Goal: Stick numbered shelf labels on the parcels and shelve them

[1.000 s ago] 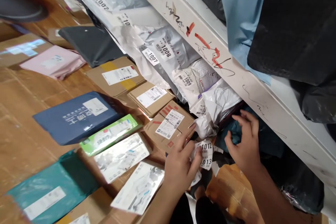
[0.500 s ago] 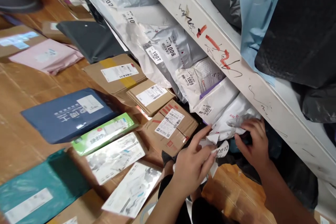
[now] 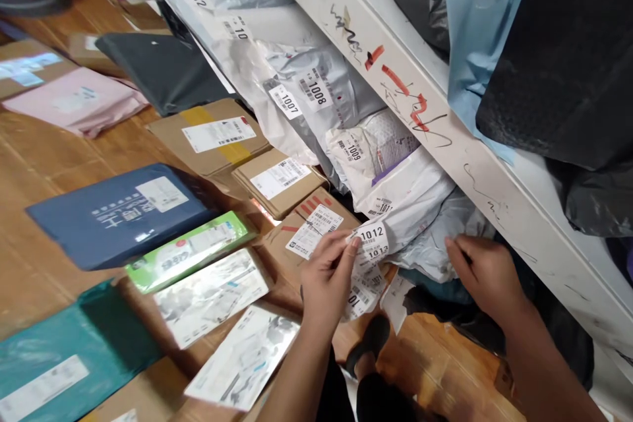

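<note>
My left hand (image 3: 327, 277) pinches a strip of numbered stickers (image 3: 368, 257); the top ones read 1012 and 1013. It hovers over the corner of a brown box (image 3: 304, 241). My right hand (image 3: 482, 270) presses its curled fingers on a grey-white poly mailer (image 3: 435, 237) that lies under the white shelf edge (image 3: 445, 145). Beside it, more mailers lean in a row with labels 1007 (image 3: 285, 103), 1008 (image 3: 312, 90) and 1009 (image 3: 352, 149).
Parcels lie on the wooden floor: a navy packet (image 3: 119, 211), a green one (image 3: 188, 250), a teal one (image 3: 74, 356), clear-wrapped packets (image 3: 212, 297), cardboard boxes (image 3: 212, 135), pink (image 3: 74, 102) and dark grey bags (image 3: 158, 69). Black and light-blue bags (image 3: 544, 46) fill the shelf above.
My left hand lifted the sticker strip up and left, so 1012 now shows on top. My right hand slid from the white mailer's edge to rest on the grey-white mailer.
</note>
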A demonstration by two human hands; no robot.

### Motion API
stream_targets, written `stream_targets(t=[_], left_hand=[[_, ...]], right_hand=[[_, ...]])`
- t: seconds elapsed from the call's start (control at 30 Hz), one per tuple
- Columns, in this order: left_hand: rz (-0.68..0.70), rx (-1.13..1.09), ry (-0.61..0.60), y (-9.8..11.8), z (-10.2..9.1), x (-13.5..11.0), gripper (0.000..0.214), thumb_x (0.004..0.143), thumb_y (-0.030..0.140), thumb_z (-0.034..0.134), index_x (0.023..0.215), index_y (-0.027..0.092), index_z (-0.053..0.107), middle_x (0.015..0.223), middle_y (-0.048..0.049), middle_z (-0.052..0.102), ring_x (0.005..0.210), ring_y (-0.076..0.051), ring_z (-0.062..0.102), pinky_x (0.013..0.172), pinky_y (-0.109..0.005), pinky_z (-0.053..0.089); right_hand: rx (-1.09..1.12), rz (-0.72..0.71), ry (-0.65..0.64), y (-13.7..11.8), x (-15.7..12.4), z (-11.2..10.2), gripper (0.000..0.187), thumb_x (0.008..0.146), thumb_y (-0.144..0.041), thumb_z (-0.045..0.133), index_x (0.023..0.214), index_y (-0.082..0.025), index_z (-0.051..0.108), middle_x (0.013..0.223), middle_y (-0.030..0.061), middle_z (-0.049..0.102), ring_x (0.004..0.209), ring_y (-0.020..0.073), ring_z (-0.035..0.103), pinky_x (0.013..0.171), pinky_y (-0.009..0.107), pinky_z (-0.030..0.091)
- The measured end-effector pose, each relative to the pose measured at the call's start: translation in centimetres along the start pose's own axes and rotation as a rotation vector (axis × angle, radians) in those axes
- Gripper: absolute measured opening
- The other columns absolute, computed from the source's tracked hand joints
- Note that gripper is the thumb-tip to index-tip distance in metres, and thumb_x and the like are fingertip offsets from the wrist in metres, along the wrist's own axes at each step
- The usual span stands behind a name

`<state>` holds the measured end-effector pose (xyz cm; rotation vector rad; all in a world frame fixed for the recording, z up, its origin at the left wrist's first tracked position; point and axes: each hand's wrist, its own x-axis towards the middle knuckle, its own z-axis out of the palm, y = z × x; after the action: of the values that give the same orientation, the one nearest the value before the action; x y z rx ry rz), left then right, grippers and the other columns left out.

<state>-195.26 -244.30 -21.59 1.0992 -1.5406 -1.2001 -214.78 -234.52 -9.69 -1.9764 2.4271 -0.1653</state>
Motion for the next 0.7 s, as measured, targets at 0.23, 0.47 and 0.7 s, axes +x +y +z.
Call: stream_targets(t=[0.23,0.47,0.7], left_hand=[[0.534,0.314,-0.374,4.1,1.5,-1.9,0.029,0.101,0.02,0.042,0.099,0.019,0.071,0.075,-0.0029,0.074,0.059,-0.015,0.067,0.053,-0.024,0.048],[0.348,0.408,-0.237,0.4,4.4,1.2,0.038,0.102,0.038,0.044,0.083,0.02,0.072,0.069,-0.0031,0.073,0.062,-0.015,0.067,0.055,-0.023,0.041],[0.532,0.305,-0.334,-0.5,4.5,3.3,0.055,0.104,0.045,0.035,0.062,0.019,0.061,0.053,-0.0006,0.059,0.052,-0.012,0.055,0.055,-0.024,0.036]], right_hand=[[0.011,0.085,-0.609,0.4,3.3,1.1,0.046,0.058,-0.009,0.079,0.099,-0.021,0.063,0.078,0.0012,0.066,0.07,0.0215,0.062,0.058,0.027,0.036],[0.755,0.335,-0.374,1.1,2.7,3.3,0.041,0.071,-0.024,0.073,0.11,-0.021,0.061,0.091,0.0002,0.064,0.068,0.0133,0.057,0.06,0.025,0.046],[0.86,0.43,-0.276,0.8,4.6,4.9,0.024,0.065,-0.04,0.077,0.073,-0.02,0.066,0.046,-0.0114,0.03,0.045,0.0082,0.026,0.043,0.022,0.02]])
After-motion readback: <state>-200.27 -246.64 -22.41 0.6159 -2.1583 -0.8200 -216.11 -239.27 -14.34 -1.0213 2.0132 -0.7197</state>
